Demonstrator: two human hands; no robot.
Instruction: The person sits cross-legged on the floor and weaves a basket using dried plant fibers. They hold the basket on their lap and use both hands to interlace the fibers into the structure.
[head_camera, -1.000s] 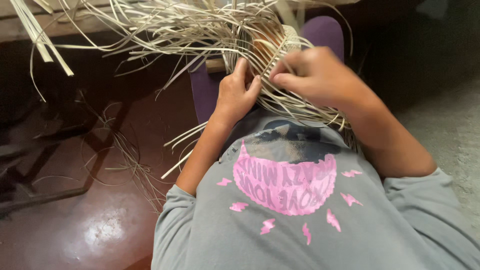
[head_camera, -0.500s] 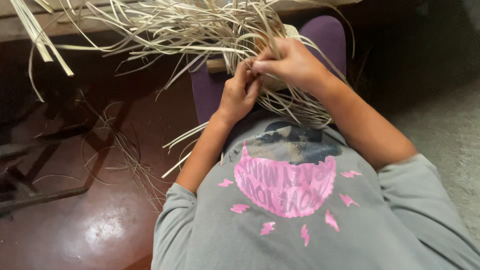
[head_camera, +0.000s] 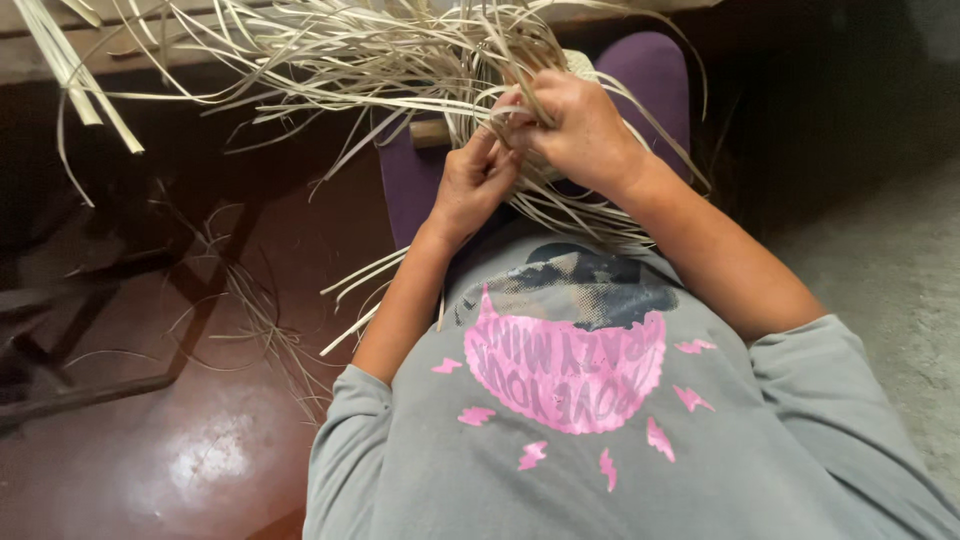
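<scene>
A tangle of long pale straw strips (head_camera: 330, 60) fans out from a partly woven piece held over my lap. My left hand (head_camera: 475, 180) pinches a few strips at the weave's near edge. My right hand (head_camera: 580, 125) curls over the woven part just above, fingers closed around strips. The two hands touch at the fingertips. The woven part itself is mostly hidden under my right hand. Loose strip ends (head_camera: 360, 310) hang down past my left forearm.
A purple seat (head_camera: 650, 70) lies under the work. A dark metal frame (head_camera: 110, 330) stands on the reddish floor (head_camera: 200, 460) at left, with stray strips around it. Grey rough ground (head_camera: 890, 280) is at right. My grey shirt with a pink print (head_camera: 570, 370) fills the foreground.
My right hand has moved up and to the left over the weave, closing onto the strips beside my left hand. The left hand has barely moved.
</scene>
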